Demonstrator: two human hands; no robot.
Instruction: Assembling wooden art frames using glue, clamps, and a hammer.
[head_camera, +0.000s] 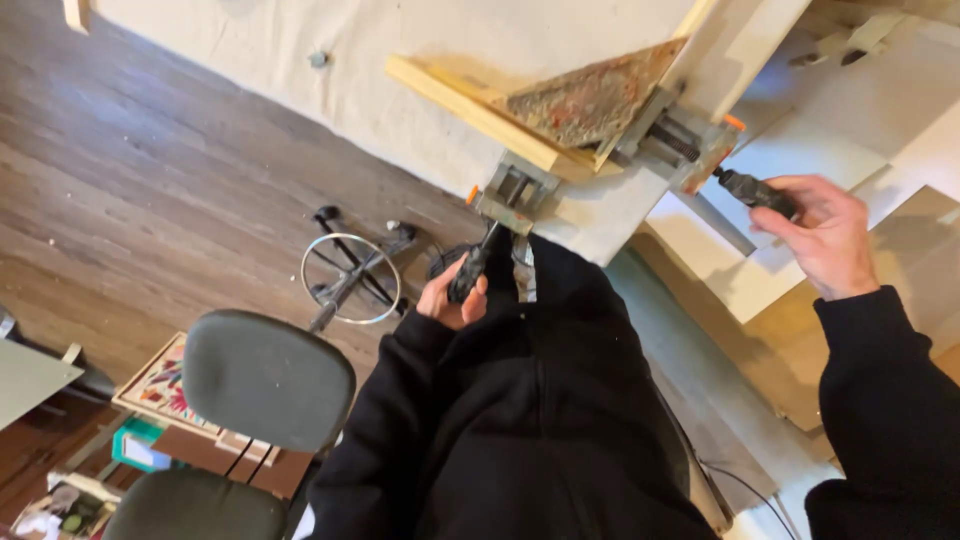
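Hands gripped both black handles of the corner clamp (610, 150): left hand (452, 293) closed on the nearer handle (468, 275), right hand (825, 232) on the farther handle (756, 192), clamp pinching a wooden frame (500, 110) at the table (330, 70) edge.

A cloth-covered workbench (400, 70) is seen, on which a wooden frame corner (520, 105) is held by a corner clamp (600, 160).

Black hooded top, long sleeves, bare fingers (795, 205).

Dark wood floor (120, 180), grey swivel chair (265, 380), cloth-covered workbench (330, 60).
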